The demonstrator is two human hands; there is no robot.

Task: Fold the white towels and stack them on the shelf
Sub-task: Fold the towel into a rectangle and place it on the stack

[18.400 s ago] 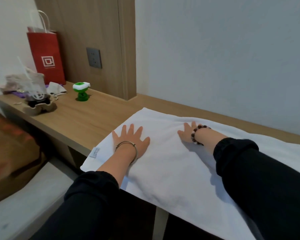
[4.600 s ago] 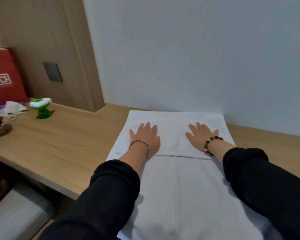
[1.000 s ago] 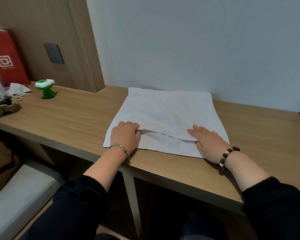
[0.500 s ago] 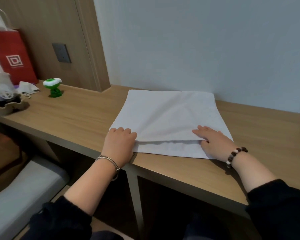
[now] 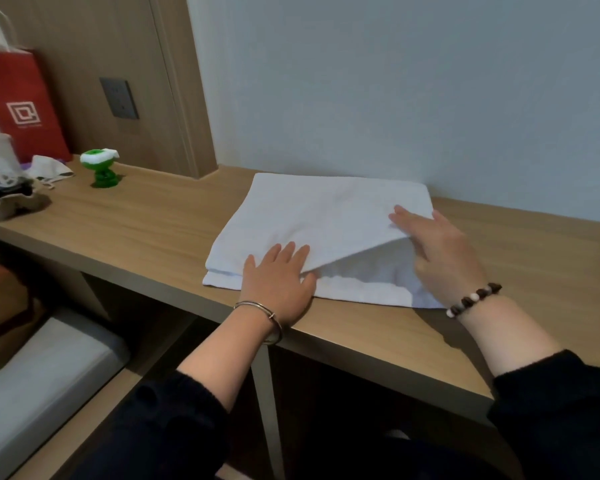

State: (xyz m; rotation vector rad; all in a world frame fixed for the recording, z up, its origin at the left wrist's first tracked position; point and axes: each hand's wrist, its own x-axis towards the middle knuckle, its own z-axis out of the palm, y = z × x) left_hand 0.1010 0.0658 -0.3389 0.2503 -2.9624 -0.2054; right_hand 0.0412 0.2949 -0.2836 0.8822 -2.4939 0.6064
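White towel [image 5: 319, 216] lay on the tabletop [image 5: 146, 223] under both hands. Left hand [image 5: 278, 278] pressed flat on its near edge. Right hand [image 5: 444, 258] raised the top layer's corner, whether pinched was unclear. Anchoring left while squaring edges seemed wisest.

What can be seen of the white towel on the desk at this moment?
The white towel is soft, slightly textured cloth, folded into a layered, roughly square pad. It lies flat on the wooden desk, its far edge close to the wall and its near edge by the desk's front. The left hand presses flat on its near left part. The right hand appears to pinch the top layer's near right corner, raising it so the layer beneath shows.
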